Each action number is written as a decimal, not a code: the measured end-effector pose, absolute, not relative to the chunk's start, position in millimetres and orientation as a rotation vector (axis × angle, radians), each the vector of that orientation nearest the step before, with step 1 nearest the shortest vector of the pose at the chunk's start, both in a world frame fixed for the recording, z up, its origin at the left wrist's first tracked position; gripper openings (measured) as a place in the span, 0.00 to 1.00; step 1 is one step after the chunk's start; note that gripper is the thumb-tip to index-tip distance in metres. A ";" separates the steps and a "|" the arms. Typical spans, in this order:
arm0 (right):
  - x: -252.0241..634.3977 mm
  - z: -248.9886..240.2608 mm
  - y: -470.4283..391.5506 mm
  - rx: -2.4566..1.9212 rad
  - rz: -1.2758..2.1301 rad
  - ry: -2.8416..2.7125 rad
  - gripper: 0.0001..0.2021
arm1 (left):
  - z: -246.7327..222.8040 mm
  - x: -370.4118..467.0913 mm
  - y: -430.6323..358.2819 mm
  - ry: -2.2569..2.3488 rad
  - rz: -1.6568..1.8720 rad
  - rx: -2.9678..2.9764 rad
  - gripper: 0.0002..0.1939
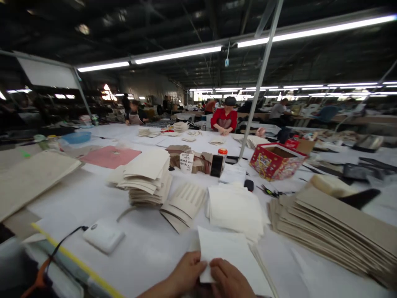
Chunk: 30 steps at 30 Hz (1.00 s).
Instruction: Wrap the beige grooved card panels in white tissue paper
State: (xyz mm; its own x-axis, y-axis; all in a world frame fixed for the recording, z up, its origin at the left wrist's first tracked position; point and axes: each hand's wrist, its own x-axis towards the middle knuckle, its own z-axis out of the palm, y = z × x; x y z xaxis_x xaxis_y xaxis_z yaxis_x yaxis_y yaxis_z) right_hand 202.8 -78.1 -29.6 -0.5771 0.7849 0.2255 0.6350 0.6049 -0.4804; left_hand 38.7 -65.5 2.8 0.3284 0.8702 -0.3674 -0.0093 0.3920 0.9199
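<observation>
Both my hands are at the near left corner of a white sheet (229, 250) at the bottom middle of the view. My left hand (188, 271) pinches its left edge between thumb and fingers. Just beside it, my right hand (230, 279) has curled fingers on the same sheet's near edge; its thumb is hidden. More sheets (263, 265) lie beneath on the right. Beyond my hands is a fanned pile of white sheets (235, 209), and left of that stand a few beige ribbed pieces (186, 203).
A tall beige stack (149, 165), a white power bank (104, 236) with a cable, and a large grey-beige stack (335, 223) flank the workspace. Farther back are a phone (216, 165), a paper cup (186, 162), a red box (276, 161), a metal pole (260, 78) and a person in red (223, 120).
</observation>
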 end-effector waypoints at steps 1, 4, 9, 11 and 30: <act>196.5 -18.3 -91.4 -1.181 0.613 -2.351 0.10 | 3.8 35.1 -74.0 1.120 0.698 1.011 0.22; 180.6 5.9 -111.5 -1.374 0.880 -2.136 0.03 | 4.9 26.8 -90.6 1.209 0.692 0.999 0.19; 169.3 7.8 -116.9 -1.592 1.020 -1.887 0.03 | 1.5 18.8 -110.6 1.104 0.671 0.836 0.17; 168.2 6.4 -117.6 -1.601 1.015 -1.866 0.03 | 1.2 16.8 -116.6 1.075 0.654 0.810 0.19; 160.8 2.6 -118.7 -1.555 1.092 -1.754 0.07 | 6.6 18.0 -132.1 1.129 0.638 1.246 0.19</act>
State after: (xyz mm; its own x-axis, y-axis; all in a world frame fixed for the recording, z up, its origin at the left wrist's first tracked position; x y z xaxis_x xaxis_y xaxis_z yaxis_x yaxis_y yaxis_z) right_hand 160.8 -118.7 2.6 -0.1805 0.9772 -0.1122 0.5317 0.0009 -0.8470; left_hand 18.0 -132.1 6.6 0.3629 0.8788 -0.3098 0.1873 0.2569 0.9481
